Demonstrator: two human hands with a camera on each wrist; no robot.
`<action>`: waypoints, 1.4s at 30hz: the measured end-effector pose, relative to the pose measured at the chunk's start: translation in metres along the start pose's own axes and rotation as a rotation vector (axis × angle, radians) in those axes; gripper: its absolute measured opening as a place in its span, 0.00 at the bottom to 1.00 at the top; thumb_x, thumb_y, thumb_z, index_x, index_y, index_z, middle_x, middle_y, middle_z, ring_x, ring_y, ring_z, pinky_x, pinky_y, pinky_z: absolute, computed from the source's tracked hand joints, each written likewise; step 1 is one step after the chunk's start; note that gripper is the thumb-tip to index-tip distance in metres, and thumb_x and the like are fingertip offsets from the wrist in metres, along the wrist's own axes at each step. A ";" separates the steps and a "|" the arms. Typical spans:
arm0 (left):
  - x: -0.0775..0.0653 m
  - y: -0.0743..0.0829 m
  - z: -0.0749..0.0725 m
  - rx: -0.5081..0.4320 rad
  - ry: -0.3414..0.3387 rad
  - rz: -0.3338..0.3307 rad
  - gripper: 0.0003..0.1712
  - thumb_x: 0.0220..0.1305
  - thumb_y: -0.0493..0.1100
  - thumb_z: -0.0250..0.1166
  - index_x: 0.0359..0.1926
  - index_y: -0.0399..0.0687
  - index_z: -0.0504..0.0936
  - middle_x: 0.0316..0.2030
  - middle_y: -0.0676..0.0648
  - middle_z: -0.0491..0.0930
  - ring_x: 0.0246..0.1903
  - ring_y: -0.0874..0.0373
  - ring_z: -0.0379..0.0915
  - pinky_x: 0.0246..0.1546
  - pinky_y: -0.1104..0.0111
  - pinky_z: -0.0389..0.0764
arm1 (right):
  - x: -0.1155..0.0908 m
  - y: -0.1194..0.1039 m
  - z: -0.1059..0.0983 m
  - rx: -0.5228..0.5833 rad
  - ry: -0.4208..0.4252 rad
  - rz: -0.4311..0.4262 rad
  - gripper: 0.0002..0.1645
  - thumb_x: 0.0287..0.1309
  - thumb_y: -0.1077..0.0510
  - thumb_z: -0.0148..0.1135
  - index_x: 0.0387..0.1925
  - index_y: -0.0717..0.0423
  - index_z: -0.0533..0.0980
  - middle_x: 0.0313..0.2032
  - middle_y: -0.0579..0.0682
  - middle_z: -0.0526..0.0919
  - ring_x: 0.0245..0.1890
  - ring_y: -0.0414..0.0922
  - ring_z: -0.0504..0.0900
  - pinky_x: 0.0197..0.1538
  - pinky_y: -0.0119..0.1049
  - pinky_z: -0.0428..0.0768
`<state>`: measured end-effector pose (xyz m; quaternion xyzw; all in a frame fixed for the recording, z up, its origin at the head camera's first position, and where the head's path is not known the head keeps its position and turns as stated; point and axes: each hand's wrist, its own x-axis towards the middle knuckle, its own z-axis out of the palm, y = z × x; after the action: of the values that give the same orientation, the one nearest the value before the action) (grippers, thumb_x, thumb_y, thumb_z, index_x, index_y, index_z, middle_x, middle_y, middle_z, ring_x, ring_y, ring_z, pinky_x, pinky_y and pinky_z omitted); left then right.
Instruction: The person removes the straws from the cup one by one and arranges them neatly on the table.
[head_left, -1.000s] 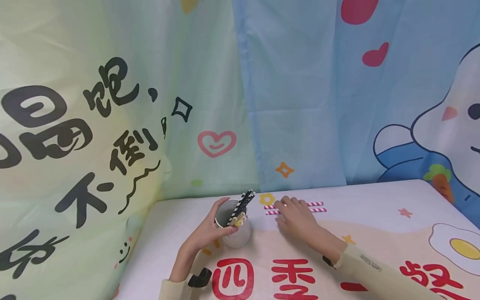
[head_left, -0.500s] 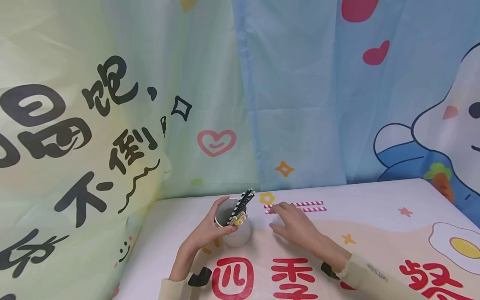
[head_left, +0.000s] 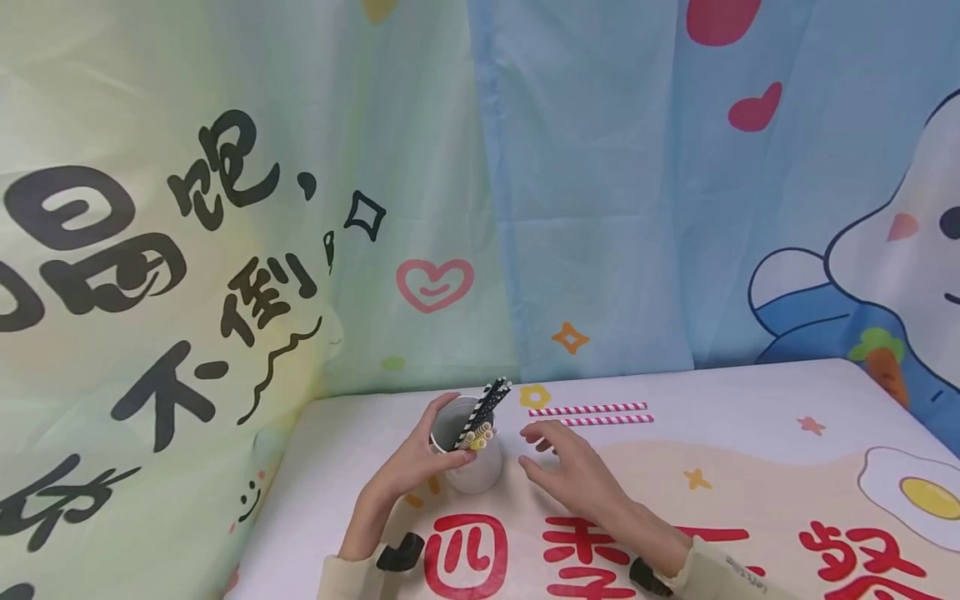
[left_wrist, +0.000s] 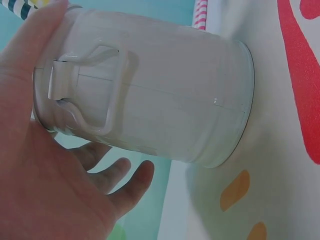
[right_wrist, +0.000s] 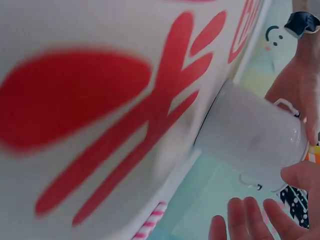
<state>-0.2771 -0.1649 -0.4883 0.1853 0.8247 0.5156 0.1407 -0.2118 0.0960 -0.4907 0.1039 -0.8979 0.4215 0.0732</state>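
My left hand grips the rim of a white metal bucket standing on the table, thumb on the near side and fingers round the far left. The left wrist view shows a small loop handle on the bucket's wall. Leaning out of it are black-and-white paper straws and a bunch of pale yellowish straws. Just right of the bucket, my right hand hovers with relaxed, parted fingers and holds nothing. Behind it, two pink-and-white striped straws lie side by side on the table.
A printed cloth with red characters and a fried egg picture covers the table. Printed curtains hang at its back and left edges. A black strap sits on the left wrist.
My right hand has come off the pink striped straws and moved left and nearer, towards the bucket. Both straws stay where they lay. The left hand and bucket keep their place.
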 end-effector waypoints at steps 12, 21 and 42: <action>0.000 0.002 0.000 -0.001 -0.002 0.004 0.54 0.56 0.54 0.75 0.76 0.69 0.51 0.70 0.46 0.61 0.68 0.44 0.61 0.64 0.39 0.70 | 0.004 -0.021 0.011 0.158 0.062 -0.073 0.18 0.58 0.57 0.72 0.49 0.44 0.79 0.45 0.39 0.83 0.45 0.40 0.82 0.49 0.39 0.84; 0.002 0.002 -0.001 -0.008 -0.010 0.022 0.53 0.57 0.55 0.74 0.76 0.66 0.51 0.70 0.45 0.62 0.66 0.45 0.63 0.63 0.43 0.73 | 0.010 -0.036 0.017 0.134 0.123 -0.151 0.17 0.57 0.57 0.73 0.47 0.40 0.79 0.45 0.36 0.80 0.44 0.42 0.82 0.49 0.43 0.85; 0.001 0.001 -0.002 -0.020 -0.024 0.032 0.56 0.57 0.53 0.74 0.78 0.60 0.49 0.69 0.48 0.63 0.64 0.46 0.65 0.61 0.47 0.76 | 0.015 -0.039 0.024 0.145 0.125 -0.179 0.17 0.56 0.61 0.74 0.46 0.44 0.80 0.44 0.39 0.78 0.45 0.45 0.82 0.48 0.45 0.85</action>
<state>-0.2789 -0.1653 -0.4871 0.2031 0.8147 0.5237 0.1442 -0.2172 0.0511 -0.4739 0.1620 -0.8458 0.4828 0.1587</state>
